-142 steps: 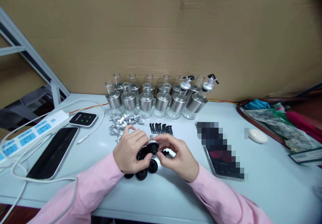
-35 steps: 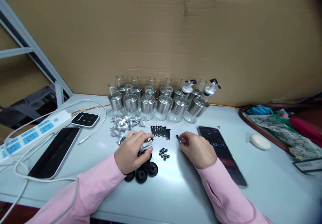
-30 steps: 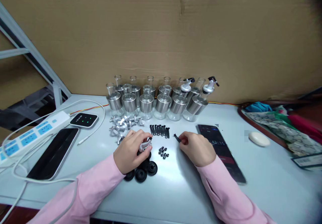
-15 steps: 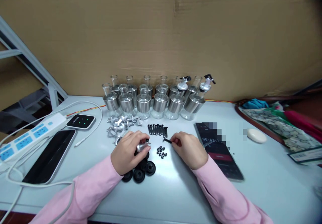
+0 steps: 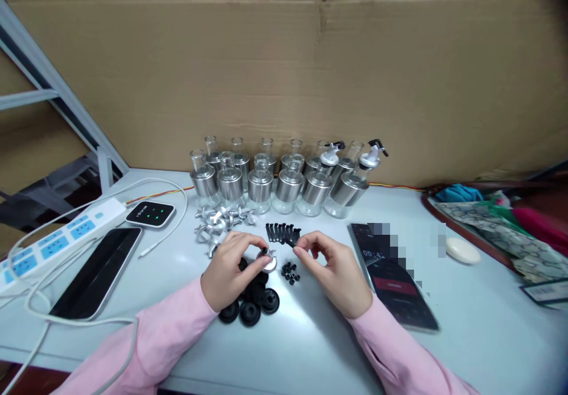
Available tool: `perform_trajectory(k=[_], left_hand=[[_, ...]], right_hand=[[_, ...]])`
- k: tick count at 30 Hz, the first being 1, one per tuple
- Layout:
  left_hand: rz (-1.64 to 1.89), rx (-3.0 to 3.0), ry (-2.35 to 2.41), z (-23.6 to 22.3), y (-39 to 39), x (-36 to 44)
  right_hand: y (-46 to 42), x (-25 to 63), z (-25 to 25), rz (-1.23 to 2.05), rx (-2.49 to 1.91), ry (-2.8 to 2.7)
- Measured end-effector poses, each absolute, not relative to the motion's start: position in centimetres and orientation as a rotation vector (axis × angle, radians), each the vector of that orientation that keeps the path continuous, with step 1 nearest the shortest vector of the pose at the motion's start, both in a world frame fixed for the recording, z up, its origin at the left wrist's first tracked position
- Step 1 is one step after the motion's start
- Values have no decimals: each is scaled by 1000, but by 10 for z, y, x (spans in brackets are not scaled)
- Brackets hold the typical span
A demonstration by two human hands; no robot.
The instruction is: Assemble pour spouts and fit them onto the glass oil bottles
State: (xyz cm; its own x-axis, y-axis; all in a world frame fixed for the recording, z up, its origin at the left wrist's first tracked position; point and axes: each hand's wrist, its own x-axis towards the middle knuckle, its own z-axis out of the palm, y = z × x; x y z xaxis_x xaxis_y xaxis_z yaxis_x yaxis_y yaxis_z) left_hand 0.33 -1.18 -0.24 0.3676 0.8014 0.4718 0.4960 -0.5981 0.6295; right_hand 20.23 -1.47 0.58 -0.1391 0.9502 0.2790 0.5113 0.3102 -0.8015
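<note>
Okay, so the left hand (image 5: pixel 233 268) is pinching a shiny silver metal spout piece with a small black tip (image 5: pixel 269 263) between thumb and forefinger, just above the worktop (image 5: pixel 306 353). The right hand (image 5: pixel 335 271) is gripping a thin black plastic lever (image 5: pixel 290 243) with thumb and index fingertip, and that lever is hovering near the spout, not touching it.

Container-wise, two rows of clear glass bottles with brushed-steel sleeves (image 5: pixel 261 189) are standing at the back. The two rightmost in the front row are wearing silver pourers with black levers (image 5: pixel 329 157) in their necks. The other necks in front are showing bare glass. Those sleeves are hiding most of the insides, so I can't tell what they're holding.

Over on the right, a brown-rimmed holder (image 5: pixel 459 229), basket or bag, can't tell, is carrying a crumpled blue cloth (image 5: pixel 459 193), some grey-and-white patterned material (image 5: pixel 477 222) and something red (image 5: pixel 535 223).

Loose bits: silver spout parts (image 5: pixel 220 220) are lying heaped in front of the bottles, matching black levers (image 5: pixel 283 232) are sitting in a row, tiny black beads (image 5: pixel 290 272) are clustering between the hands, and round black stoppers (image 5: pixel 249 313) are piling up under the left one.
</note>
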Motion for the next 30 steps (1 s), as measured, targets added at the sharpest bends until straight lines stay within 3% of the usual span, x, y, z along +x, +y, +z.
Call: perform_trajectory(k=[6, 11, 30], left_hand=[[1061, 1942, 1178, 1, -12, 5], [1073, 1796, 1131, 4, -13, 6], [1065, 1814, 1133, 3, -14, 6]], right_hand=[[-22, 192, 0, 734, -1100, -1677], [-26, 186, 5, 537, -1044, -1696], [-29, 184, 5, 392, -905, -1787]])
